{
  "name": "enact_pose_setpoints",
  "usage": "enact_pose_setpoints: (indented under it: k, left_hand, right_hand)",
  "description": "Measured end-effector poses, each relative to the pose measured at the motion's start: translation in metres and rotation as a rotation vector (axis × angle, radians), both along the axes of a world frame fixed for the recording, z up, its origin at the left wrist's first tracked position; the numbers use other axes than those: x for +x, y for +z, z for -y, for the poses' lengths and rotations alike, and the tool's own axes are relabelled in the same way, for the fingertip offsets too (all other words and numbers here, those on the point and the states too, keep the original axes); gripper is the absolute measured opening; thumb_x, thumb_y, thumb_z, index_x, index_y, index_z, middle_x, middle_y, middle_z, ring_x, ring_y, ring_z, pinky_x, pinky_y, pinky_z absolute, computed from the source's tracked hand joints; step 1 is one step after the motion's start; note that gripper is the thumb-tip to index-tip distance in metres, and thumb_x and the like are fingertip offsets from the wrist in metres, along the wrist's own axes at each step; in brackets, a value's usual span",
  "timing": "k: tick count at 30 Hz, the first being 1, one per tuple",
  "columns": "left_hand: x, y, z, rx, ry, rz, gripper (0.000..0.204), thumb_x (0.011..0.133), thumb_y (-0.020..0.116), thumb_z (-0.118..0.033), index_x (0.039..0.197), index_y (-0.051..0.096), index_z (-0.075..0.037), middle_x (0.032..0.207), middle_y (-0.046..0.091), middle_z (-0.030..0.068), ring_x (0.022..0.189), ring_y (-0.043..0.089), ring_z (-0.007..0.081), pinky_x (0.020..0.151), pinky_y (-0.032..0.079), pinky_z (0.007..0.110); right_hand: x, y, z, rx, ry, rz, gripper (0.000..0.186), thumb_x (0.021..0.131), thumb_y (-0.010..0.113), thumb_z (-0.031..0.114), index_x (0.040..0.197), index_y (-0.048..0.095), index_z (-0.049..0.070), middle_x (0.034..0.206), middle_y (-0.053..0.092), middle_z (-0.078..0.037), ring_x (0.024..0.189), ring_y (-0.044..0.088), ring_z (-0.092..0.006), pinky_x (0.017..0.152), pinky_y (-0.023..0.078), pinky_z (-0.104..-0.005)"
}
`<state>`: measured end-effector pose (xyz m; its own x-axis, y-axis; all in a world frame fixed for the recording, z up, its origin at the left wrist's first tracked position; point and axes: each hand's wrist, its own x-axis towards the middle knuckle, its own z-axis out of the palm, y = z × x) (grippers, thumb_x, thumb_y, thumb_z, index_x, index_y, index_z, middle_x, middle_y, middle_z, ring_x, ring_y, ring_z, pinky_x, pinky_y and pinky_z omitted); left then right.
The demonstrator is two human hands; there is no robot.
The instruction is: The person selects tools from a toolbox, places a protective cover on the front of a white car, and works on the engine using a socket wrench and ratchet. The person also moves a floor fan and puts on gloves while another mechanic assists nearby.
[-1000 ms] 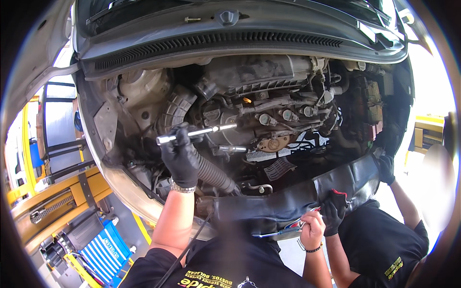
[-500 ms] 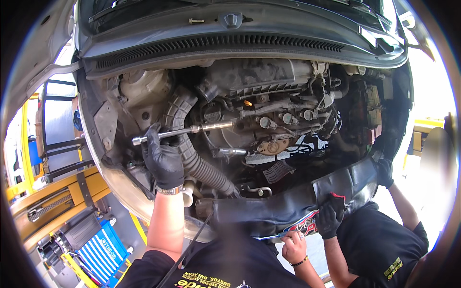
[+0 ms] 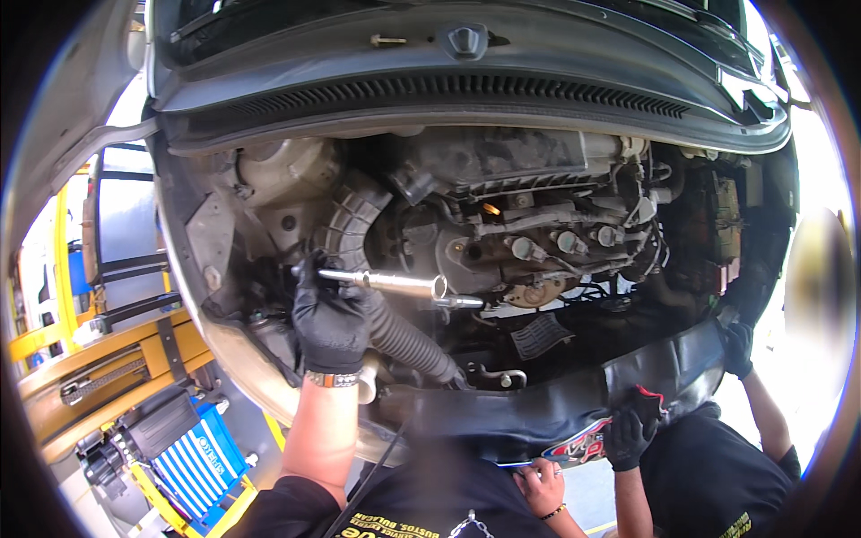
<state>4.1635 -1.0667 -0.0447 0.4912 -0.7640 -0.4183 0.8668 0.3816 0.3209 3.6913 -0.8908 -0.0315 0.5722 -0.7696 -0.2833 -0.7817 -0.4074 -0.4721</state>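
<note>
My left hand, in a black glove, is closed around a long metal extension bar with a socket on its end. The socket's open end points right, over the engine. Just beyond it, a shiny metal rod-like piece sticks out at the engine's front. Low in the view, my bare right hand is closed at the front edge of a black fender cover. Thin and blue, a slim tool shows beside its fingers, mostly hidden.
A co-worker's gloved hands rest on the cover at the right. A ribbed air hose runs beside my left wrist. A bolt lies on the cowl. A blue-and-white striped part stands at the lower left.
The extension bar has swung in my left hand, so its socket end now tips down and toward me. My right hand has drawn back a little, and its slim tool shows less. The view has shifted slightly.
</note>
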Motion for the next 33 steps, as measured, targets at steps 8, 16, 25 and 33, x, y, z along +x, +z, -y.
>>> enact_pose_setpoints:
  k: [8, 16, 25, 33]
  left_hand:
    - [-0.003, 0.033, -0.013, -0.239, -0.082, -0.092, 0.032, 0.109, 0.051, -0.024, 0.125, 0.066, -0.001, 0.105, 0.073, 0.0114, 0.094, 0.071, 0.0213, 0.078, 0.059, 0.034]
    - [-0.010, 0.096, -0.049, -0.270, -0.054, 0.087, 0.028, 0.105, 0.059, -0.021, 0.121, 0.066, 0.000, 0.106, 0.072, 0.0139, 0.092, 0.070, 0.0200, 0.078, 0.061, 0.035]
    - [0.043, 0.095, -0.188, -0.227, 0.116, 0.161, 0.024, 0.103, 0.057, -0.031, 0.101, 0.065, -0.008, 0.085, 0.065, 0.0036, 0.077, 0.061, 0.0153, 0.070, 0.053, 0.032]
    - [-0.077, 0.164, -0.248, 0.194, 0.010, 0.072, 0.032, 0.108, 0.053, -0.042, 0.113, 0.066, -0.013, 0.072, 0.053, -0.0033, 0.056, 0.043, 0.0070, 0.049, 0.038, 0.023]
  right_hand:
    - [-0.001, -0.006, -0.021, -0.121, -0.053, 0.027, 0.024, 0.071, 0.084, 0.017, 0.093, 0.073, 0.013, 0.103, 0.060, -0.008, 0.091, 0.062, -0.0287, 0.079, 0.051, -0.0430]
    - [-0.006, 0.003, -0.030, -0.268, -0.079, 0.166, 0.028, 0.075, 0.083, 0.018, 0.099, 0.070, 0.011, 0.109, 0.061, -0.010, 0.103, 0.063, -0.0323, 0.089, 0.052, -0.0460]
    - [-0.002, 0.019, -0.020, -0.387, 0.093, 0.393, 0.026, 0.075, 0.082, 0.014, 0.098, 0.069, 0.012, 0.108, 0.064, -0.008, 0.101, 0.065, -0.0300, 0.087, 0.051, -0.0449]
    - [0.077, 0.026, 0.019, -0.439, 0.363, 0.907, 0.021, 0.078, 0.071, 0.003, 0.098, 0.064, 0.006, 0.097, 0.059, -0.013, 0.082, 0.061, -0.0311, 0.068, 0.049, -0.0425]
